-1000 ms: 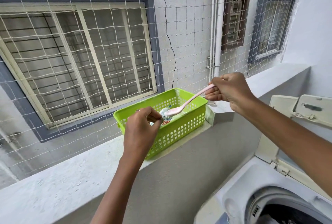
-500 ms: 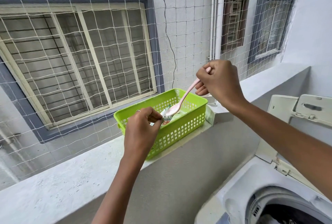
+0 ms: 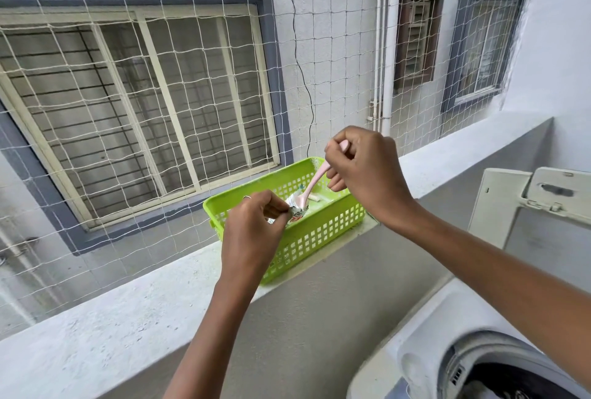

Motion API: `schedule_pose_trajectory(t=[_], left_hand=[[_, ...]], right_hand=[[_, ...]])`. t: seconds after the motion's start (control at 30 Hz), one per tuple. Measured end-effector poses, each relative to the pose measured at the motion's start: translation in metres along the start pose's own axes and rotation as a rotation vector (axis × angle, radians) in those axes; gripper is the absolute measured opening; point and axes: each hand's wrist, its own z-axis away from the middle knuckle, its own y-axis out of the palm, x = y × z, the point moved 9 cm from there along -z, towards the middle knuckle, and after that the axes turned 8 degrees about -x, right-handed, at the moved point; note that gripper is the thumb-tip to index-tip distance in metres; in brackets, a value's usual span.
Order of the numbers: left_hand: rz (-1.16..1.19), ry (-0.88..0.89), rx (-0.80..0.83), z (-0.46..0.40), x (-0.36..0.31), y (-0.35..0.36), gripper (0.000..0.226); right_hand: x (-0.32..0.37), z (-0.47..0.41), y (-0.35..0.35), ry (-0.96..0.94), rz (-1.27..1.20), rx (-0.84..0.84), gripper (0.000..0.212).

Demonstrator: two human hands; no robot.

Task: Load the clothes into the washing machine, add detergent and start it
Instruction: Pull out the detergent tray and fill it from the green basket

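A lime green plastic basket (image 3: 319, 232) sits on the grey ledge (image 3: 112, 318). Inside it lies a small detergent packet (image 3: 295, 211), and my left hand (image 3: 252, 232) pinches its open top. My right hand (image 3: 364, 168) grips the handle of a pink spoon (image 3: 315, 183), which points steeply down with its bowl in the packet's mouth. At the lower right the white top-loading washing machine (image 3: 425, 341) stands with its lid (image 3: 524, 207) raised, and dark clothes show in the drum (image 3: 518, 386).
A white safety net (image 3: 160, 95) stretches above the ledge, with a barred window and drain pipes (image 3: 387, 47) on the building behind it. A white wall (image 3: 559, 47) closes the right side.
My right hand moved left and up, tipping the spoon from a shallow angle to a steep one, bowl still at the packet. My left hand kept its hold on the packet.
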Motion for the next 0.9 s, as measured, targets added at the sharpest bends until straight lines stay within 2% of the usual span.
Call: schedule_pose_trajectory(t=[0.17,0.3,0.47,0.63,0.73,0.9], left_hand=[[-0.026,-0.027,0.014,0.000,0.002,0.001,0.020],[-0.066,-0.071,0.120,-0.006,0.004,0.009,0.020],[0.029,-0.129,0.143,-0.020,0.006,0.017,0.018],[0.177,-0.195,0.177,-0.033,0.005,0.026,0.026],[0.243,-0.203,0.199,-0.039,0.002,0.031,0.025],[0.155,-0.166,0.316,-0.031,0.006,0.045,0.019]], right_hand=[[-0.041,0.005,0.013,0.299,-0.184,0.099,0.022],[-0.061,0.017,0.019,0.469,-0.332,0.138,0.026],[-0.063,0.014,0.005,0.455,-0.405,0.047,0.021],[-0.055,0.007,-0.013,0.329,-0.346,-0.007,0.036],[-0.054,0.008,-0.015,0.301,-0.337,0.027,0.042],[-0.061,0.023,0.002,0.293,-0.303,0.183,0.027]])
